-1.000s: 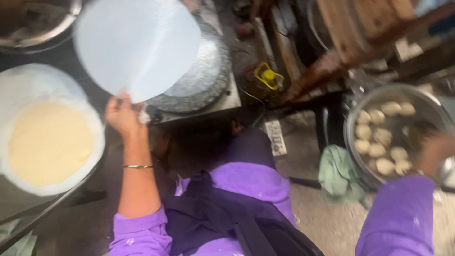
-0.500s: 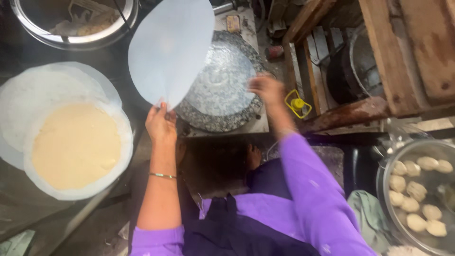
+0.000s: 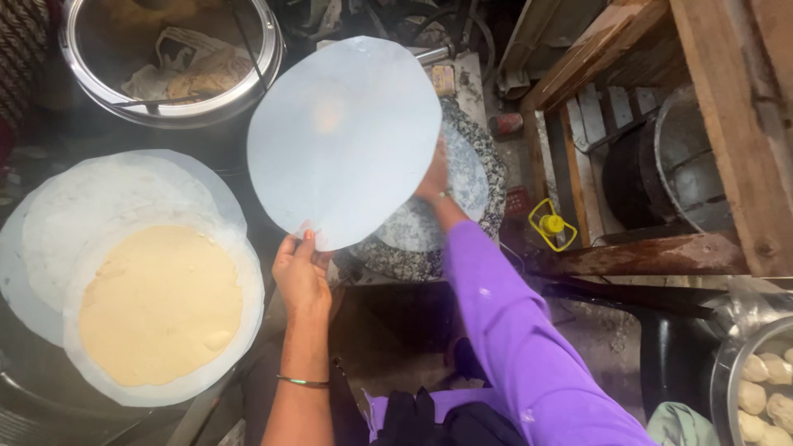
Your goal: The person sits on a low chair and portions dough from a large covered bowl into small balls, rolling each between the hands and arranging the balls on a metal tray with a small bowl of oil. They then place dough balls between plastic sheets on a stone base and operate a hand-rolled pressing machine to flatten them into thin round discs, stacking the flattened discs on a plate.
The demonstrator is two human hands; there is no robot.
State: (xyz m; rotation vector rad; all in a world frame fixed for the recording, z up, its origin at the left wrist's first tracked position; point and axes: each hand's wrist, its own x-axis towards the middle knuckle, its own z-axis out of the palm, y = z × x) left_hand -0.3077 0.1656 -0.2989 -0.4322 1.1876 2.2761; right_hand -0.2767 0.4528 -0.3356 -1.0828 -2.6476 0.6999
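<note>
Head view looks straight down on both hands at a round pale sheet [image 3: 343,140]; I hold it lifted and tilted above the stone slab [image 3: 462,206]; my left hand [image 3: 301,272] pinches the sheet's lower edge, fingers closed on it, a thin bangle [image 3: 301,381] on the wrist; my right hand [image 3: 434,177] sits at the sheet's right edge, partly behind it, and I cannot tell whether it grips or only supports; the purple sleeve [image 3: 512,330] runs down to the lower right; the slab is round, speckled grey, with a second pale sheet lying on it, mostly hidden under the lifted one; at the left, a stack of pale sheets [image 3: 107,206] overlaps, and a flat yellowish disc of dough [image 3: 161,306] lies on the nearest one; a steel pot [image 3: 173,91] stands at the top left with crumpled paper inside; a steel bowl [image 3: 731,363] of dough balls [image 3: 764,396] shows at the lower right corner; a wooden frame [image 3: 727,124] crosses the upper right, dark pots behind it.
</note>
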